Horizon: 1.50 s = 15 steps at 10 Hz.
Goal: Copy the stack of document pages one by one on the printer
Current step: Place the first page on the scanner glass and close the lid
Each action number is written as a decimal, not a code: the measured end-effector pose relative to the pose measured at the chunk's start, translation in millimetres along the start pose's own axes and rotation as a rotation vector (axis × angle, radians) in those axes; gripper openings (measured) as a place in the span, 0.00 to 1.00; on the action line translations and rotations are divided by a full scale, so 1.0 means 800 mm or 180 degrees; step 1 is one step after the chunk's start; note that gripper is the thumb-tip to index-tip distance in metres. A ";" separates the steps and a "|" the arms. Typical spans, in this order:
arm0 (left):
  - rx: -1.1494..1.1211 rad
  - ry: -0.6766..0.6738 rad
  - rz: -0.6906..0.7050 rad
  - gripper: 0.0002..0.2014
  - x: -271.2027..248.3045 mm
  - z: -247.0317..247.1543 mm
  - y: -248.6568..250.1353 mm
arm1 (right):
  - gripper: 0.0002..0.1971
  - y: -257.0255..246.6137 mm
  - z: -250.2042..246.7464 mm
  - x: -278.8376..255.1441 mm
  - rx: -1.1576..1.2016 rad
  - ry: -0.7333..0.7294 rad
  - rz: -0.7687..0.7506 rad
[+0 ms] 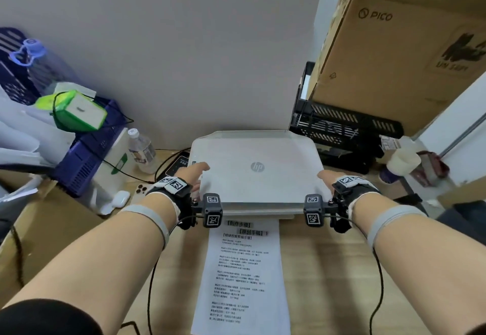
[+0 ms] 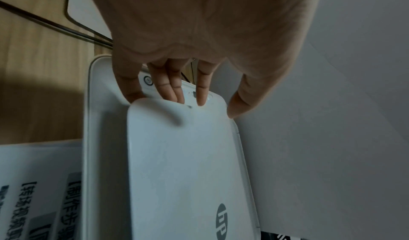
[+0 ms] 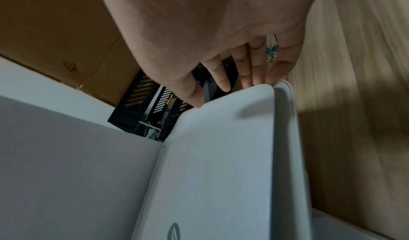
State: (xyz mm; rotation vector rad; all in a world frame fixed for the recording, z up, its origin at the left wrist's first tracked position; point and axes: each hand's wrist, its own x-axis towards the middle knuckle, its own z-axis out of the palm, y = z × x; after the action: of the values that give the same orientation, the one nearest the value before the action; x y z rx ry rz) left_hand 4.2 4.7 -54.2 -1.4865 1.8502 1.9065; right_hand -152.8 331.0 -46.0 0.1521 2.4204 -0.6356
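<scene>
A white HP printer sits on the wooden desk against the wall, its flat lid (image 1: pixel 257 176) seen from above. My left hand (image 1: pixel 196 176) holds the lid's left edge, thumb on top. In the left wrist view the fingers (image 2: pixel 175 93) tuck behind the edge of the lid (image 2: pixel 188 156), which stands slightly off the printer base (image 2: pixel 97 139). My right hand (image 1: pixel 326 179) holds the lid's right edge (image 3: pixel 221 156) the same way, its fingers (image 3: pixel 247 79) behind the rim. A printed page (image 1: pixel 244 269) of Chinese text lies in front of the printer, its top edge under the printer's front.
A large PICO cardboard box (image 1: pixel 394 45) leans over a black mesh tray rack (image 1: pixel 342 129) at the right. On the left are a blue crate (image 1: pixel 86 155), a water bottle (image 1: pixel 142 150), a phone (image 1: pixel 139 192) and an earbud case (image 1: pixel 119 199). A cup (image 1: pixel 402 161) stands far right.
</scene>
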 end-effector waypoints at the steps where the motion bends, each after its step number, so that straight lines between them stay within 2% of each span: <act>1: -0.0335 0.0078 0.0132 0.25 -0.005 -0.003 0.022 | 0.16 -0.007 -0.029 0.023 0.0013 0.0385 0.0026; 2: -0.0555 0.0428 0.0690 0.19 -0.020 -0.006 0.067 | 0.29 -0.030 -0.071 0.035 0.1020 0.0975 0.0021; 3: -0.0989 0.0423 0.1075 0.14 -0.027 -0.004 0.119 | 0.41 -0.054 -0.106 0.068 0.1513 0.1064 -0.0452; 4: -0.1111 0.0317 0.1284 0.19 -0.020 -0.002 0.158 | 0.39 -0.093 -0.114 0.035 0.2263 0.1051 -0.0793; 5: -0.0935 0.0248 0.1363 0.21 -0.007 0.002 0.181 | 0.28 -0.125 -0.103 -0.024 0.2563 0.1026 -0.0741; 6: -0.0771 0.0161 0.1497 0.14 0.004 0.007 0.194 | 0.25 -0.130 -0.085 -0.022 0.2610 0.0958 -0.0605; 7: -0.0654 0.0006 0.1662 0.21 0.012 0.013 0.203 | 0.24 -0.133 -0.075 -0.017 0.2632 0.0855 -0.0559; 9: -0.0382 -0.0139 0.1838 0.22 0.026 0.013 0.207 | 0.22 -0.139 -0.064 -0.011 0.2632 0.0680 -0.0601; 10: -0.0458 -0.0078 0.1854 0.29 0.034 0.008 0.204 | 0.17 -0.137 -0.051 -0.009 0.2567 0.0691 -0.0617; 11: -0.0521 -0.0010 0.1957 0.31 0.041 0.006 0.195 | 0.08 -0.127 -0.034 -0.012 0.2506 0.0570 -0.0639; 12: -0.0586 -0.0047 0.1991 0.32 0.045 0.006 0.182 | 0.06 -0.118 -0.011 -0.032 0.2445 0.0294 -0.0740; 13: -0.0649 -0.0075 0.2079 0.31 0.043 0.006 0.161 | 0.12 -0.112 0.014 -0.051 0.2344 -0.0160 -0.0805; 14: -0.0712 0.0132 0.2089 0.18 0.031 0.009 0.120 | 0.15 -0.096 0.043 -0.061 0.1898 -0.0851 -0.0805; 15: -0.1261 0.0039 0.2052 0.09 0.015 0.008 0.063 | 0.17 -0.068 0.083 -0.070 0.1297 -0.1684 -0.0831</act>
State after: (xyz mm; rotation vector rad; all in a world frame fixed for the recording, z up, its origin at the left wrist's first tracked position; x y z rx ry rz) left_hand -38.6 -10.0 -27.6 -1.0370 2.2474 2.6773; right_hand -85.8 254.2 -36.0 -0.1543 1.7934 -1.1264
